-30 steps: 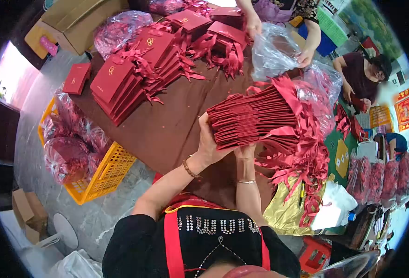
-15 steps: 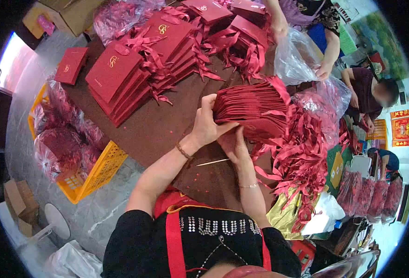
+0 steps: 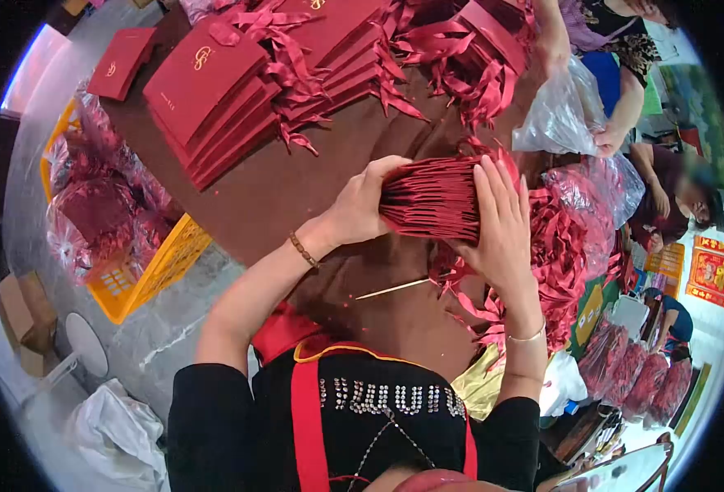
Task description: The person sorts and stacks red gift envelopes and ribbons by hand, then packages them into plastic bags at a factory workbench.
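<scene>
Head view: the left hand (image 3: 360, 211) grips the left end of a stack of red paper bags (image 3: 429, 197), with the thumb on top and the fingers curled round the end, pressed together. The right hand (image 3: 497, 225) lies flat against the near face of the same stack, its fingers (image 3: 488, 187) stretched out and slightly spread, pointing away from the person; its thumb is hidden. The stack is held on edge between both hands, above the brown table (image 3: 296, 189), roughly at its middle. Red ribbons (image 3: 555, 246) trail from the stack's right end onto the table. A thin wooden stick (image 3: 395, 287) lies on the table just below the hands, clear of them. Piles of flat red bags (image 3: 206, 90) with gold logos sit at the far left of the table, well apart from the held stack. A yellow basket (image 3: 169, 258) stands beside the table's left edge. At the far right, a co-worker's hand (image 3: 608, 139) holds a clear plastic bag (image 3: 559, 119)
</scene>
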Available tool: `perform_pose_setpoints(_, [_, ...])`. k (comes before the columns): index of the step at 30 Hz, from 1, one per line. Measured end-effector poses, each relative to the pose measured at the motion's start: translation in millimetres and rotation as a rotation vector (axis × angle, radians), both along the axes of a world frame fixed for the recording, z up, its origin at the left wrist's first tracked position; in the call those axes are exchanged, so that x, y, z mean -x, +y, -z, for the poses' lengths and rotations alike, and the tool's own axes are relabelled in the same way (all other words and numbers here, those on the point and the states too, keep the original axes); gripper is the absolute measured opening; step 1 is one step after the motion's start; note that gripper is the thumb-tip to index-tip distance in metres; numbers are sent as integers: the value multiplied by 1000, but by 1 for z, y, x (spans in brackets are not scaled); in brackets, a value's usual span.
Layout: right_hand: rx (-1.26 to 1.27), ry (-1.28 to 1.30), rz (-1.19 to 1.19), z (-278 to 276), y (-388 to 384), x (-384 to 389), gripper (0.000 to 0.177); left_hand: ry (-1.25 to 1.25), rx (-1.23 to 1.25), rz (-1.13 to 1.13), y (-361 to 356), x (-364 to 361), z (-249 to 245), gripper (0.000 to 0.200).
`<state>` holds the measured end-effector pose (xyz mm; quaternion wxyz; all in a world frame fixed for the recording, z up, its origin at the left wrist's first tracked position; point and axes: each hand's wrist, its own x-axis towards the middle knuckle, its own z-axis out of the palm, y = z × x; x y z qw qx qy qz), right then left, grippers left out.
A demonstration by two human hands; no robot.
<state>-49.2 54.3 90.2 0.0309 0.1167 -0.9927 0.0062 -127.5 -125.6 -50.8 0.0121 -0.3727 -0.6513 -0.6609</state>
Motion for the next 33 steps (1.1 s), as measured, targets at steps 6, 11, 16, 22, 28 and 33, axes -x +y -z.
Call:
perform_pose_setpoints(6, [58,-60,43,0,-4,-3,105,-252,90,457,-29,24,-25,109])
perform_pose_setpoints(11, [94,-70,47,1,-3,-6,103,-669,-113,651,-27,36,-36,67])
perform_pose_setpoints(16, [92,-82,44,1,-2,-10,101,-558,-106,502,-22,41,-35,55])
perform_pose_setpoints(22, [71,-73,42,2,-2,-12,97,151,220,43,-25,44,-47,27])
perform_pose_setpoints(28, [94,-53,28,5,-1,-16,102,110,278,182,-26,50,-51,31])
perform_pose_setpoints(33, [122,-111,51,-1,-3,-15,102,-1,224,393,-34,56,-51,36])
